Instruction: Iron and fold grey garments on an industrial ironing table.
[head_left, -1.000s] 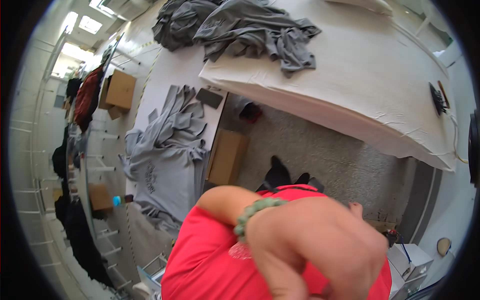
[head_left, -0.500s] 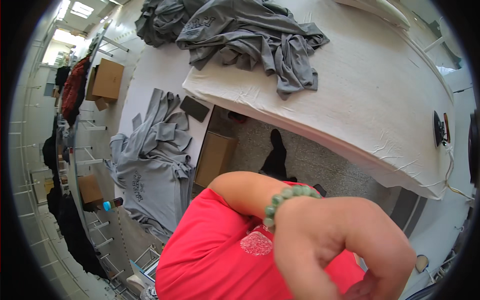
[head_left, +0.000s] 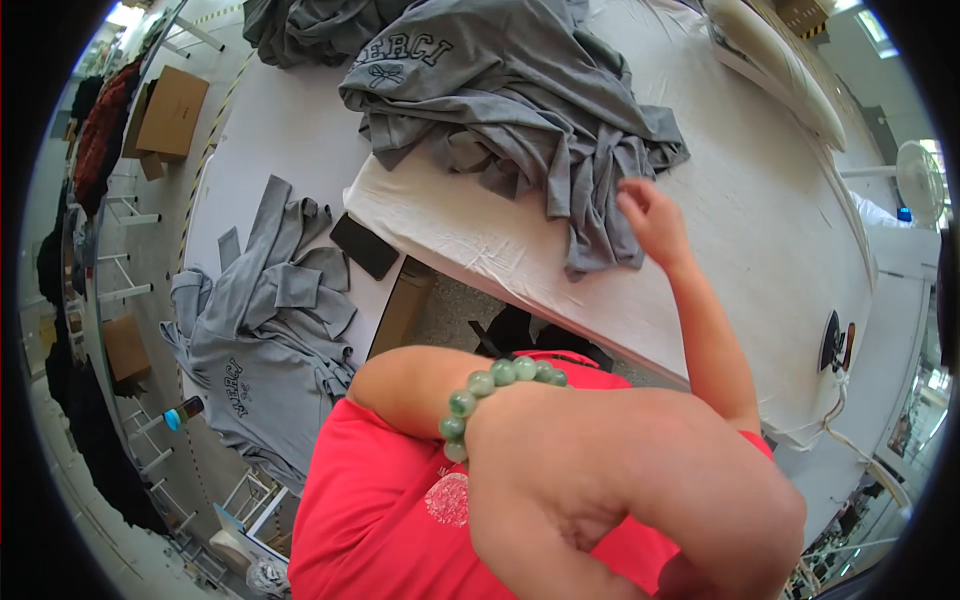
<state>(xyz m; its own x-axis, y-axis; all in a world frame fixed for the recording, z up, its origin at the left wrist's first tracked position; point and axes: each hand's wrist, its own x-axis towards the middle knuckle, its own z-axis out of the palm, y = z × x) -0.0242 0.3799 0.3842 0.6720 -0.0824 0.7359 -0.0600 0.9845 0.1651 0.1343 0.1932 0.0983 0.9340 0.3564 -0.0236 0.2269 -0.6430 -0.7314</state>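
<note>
My left hand (head_left: 640, 480) looms large in the foreground, bent sharply at the wrist, with a green bead bracelet (head_left: 480, 385) around it. Its fingers run out of the picture at the bottom, so whatever they hold is hidden. My right hand (head_left: 655, 222) reaches over the big white table, its fingers loosely bent. The fingertips meet the edge of a grey sweatshirt (head_left: 500, 95) with dark lettering and a bow print; no fabric visibly lifts with them. Another grey sweatshirt (head_left: 255, 340) lies spread on the lower left table, near a black phone (head_left: 364, 246).
The white cloth-covered table (head_left: 745, 270) carries an iron-like object (head_left: 832, 342) with a cord at its right edge. A padded white board (head_left: 775, 75) stands at the far right. Cardboard boxes (head_left: 172, 115) and racks of dark clothes line the left. A fan (head_left: 918, 182) is at right.
My right arm has come into view and reached to the grey sweatshirt on the big table. My left hand has shifted left in the picture. The whole view has tilted.
</note>
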